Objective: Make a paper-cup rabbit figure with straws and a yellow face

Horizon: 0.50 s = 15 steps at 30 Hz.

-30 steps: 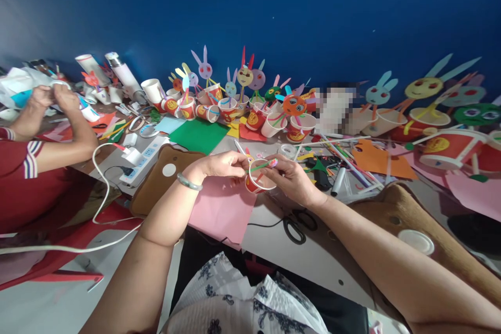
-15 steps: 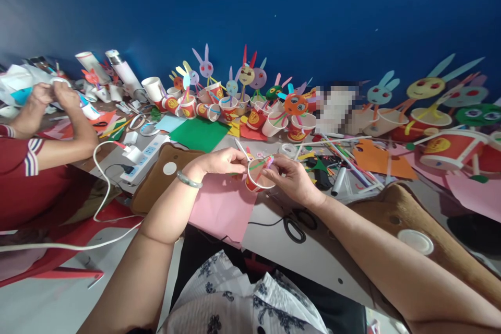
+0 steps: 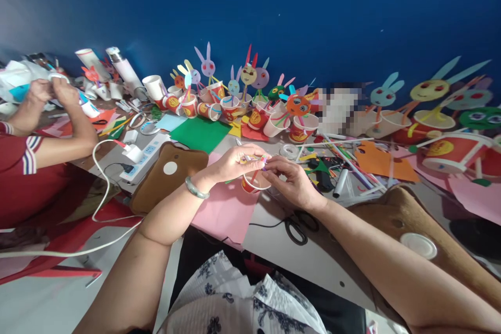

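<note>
While the left hand [image 3: 237, 163] and right hand [image 3: 291, 181] are together in the head view, both sets of fingertips are pinched on a small colourful piece [image 3: 263, 158], too tiny to make out properly. Just below them is a red paper cup [image 3: 247, 186], by the far edge of a pink sheet [image 3: 229, 214]; can't tell if it's resting on it. Nearer the body than the right hand, black scissors [image 3: 296, 232] lie on the table [image 3: 270, 242]. Beyond that hand it's a proper jumble: roll of tape [image 3: 288, 152], silver marker [image 3: 341, 183] off to its right, orange sheet [image 3: 383, 159] further out. Left of the left hand you've got a brown cushion [image 3: 168, 169] with a white dot, and a power strip [image 3: 146, 159] just past it. Past both hands, cups with paper bunny faces [image 3: 189, 107] line up along the blue wall [image 3: 250, 5]. Way off to the left, a co-worker [image 3: 50, 182] in a red top has both hands up, close together.
</note>
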Tool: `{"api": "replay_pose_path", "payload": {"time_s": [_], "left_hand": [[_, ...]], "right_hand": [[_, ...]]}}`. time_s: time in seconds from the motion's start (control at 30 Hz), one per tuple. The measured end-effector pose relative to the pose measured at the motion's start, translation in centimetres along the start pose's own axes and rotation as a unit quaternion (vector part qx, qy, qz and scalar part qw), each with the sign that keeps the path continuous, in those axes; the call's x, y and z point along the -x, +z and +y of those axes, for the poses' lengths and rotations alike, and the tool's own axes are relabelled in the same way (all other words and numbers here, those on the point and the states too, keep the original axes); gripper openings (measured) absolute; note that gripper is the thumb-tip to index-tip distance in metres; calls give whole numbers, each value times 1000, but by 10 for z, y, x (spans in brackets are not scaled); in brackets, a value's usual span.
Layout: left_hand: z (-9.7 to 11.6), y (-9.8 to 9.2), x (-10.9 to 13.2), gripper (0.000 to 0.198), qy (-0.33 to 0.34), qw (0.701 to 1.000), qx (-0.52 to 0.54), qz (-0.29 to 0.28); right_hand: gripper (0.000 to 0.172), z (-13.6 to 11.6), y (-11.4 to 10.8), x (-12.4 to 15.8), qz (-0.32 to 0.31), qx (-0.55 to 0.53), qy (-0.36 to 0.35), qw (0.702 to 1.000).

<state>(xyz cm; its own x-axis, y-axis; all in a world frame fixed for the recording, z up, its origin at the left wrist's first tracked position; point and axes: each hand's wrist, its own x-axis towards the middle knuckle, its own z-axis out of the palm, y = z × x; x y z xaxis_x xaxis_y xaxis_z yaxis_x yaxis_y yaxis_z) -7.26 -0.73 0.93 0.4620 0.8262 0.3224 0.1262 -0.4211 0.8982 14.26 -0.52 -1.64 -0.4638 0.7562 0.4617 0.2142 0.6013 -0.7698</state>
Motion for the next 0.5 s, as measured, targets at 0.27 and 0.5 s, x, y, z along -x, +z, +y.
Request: {"api": "replay_pose_path", "payload": {"time_s": [0.27, 0.5], "left_hand": [[8, 4, 1, 22, -43, 998, 6, 42], [10, 8, 1, 16, -44, 996, -16, 80]], "right_hand": [[18, 0, 0, 1, -4, -4, 10, 1000], [17, -1, 2, 1, -8, -10, 29, 1000]]}}
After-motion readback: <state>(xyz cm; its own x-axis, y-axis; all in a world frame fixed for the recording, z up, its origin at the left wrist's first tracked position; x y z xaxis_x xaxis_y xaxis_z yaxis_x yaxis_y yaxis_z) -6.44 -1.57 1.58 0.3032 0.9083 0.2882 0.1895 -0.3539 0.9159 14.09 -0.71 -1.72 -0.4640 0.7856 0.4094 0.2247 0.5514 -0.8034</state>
